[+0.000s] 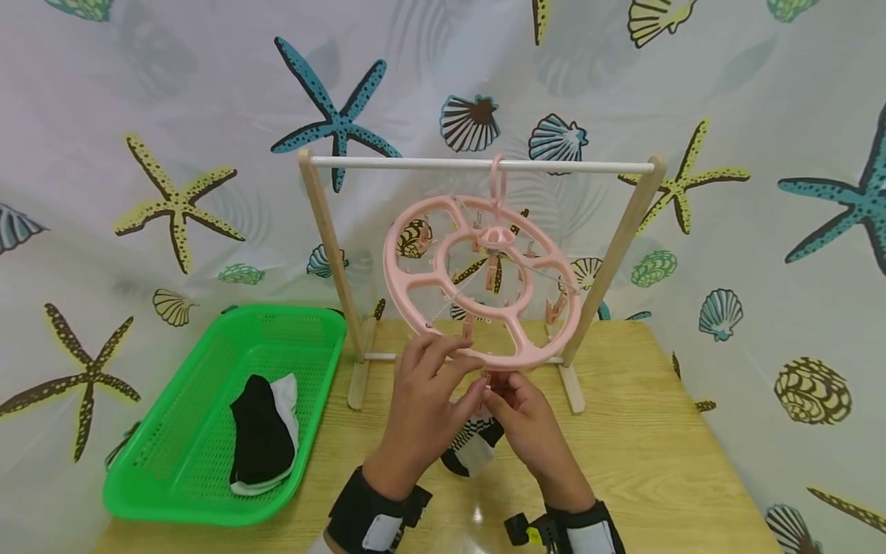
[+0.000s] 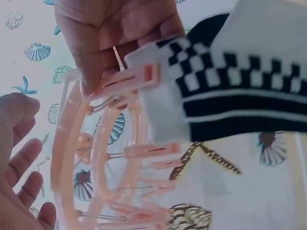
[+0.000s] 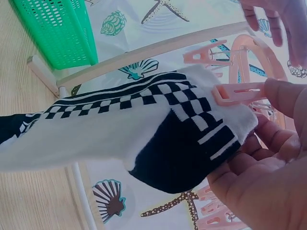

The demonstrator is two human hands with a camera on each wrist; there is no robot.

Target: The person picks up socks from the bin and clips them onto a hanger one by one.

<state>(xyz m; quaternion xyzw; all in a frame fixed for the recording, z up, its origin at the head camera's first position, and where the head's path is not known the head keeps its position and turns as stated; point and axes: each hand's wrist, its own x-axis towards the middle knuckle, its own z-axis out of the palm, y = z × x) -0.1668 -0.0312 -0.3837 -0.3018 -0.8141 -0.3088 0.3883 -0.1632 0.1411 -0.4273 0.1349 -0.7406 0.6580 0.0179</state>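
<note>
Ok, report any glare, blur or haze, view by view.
Head view: a small glare spot on the light-brown wooden table; left wrist: hazy, the white sea-patterned backdrop bleached pale, the black-and-white checkered fabric sock soft-edged; right wrist: that sock's checks look crisper.

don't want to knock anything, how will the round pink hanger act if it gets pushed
The pink hanger would probably swing, since it hangs by one hook over the white rod. It looks like moulded plastic, so it is likely fairly stiff. The clips dangle beneath it, so they may well jiggle.
</note>
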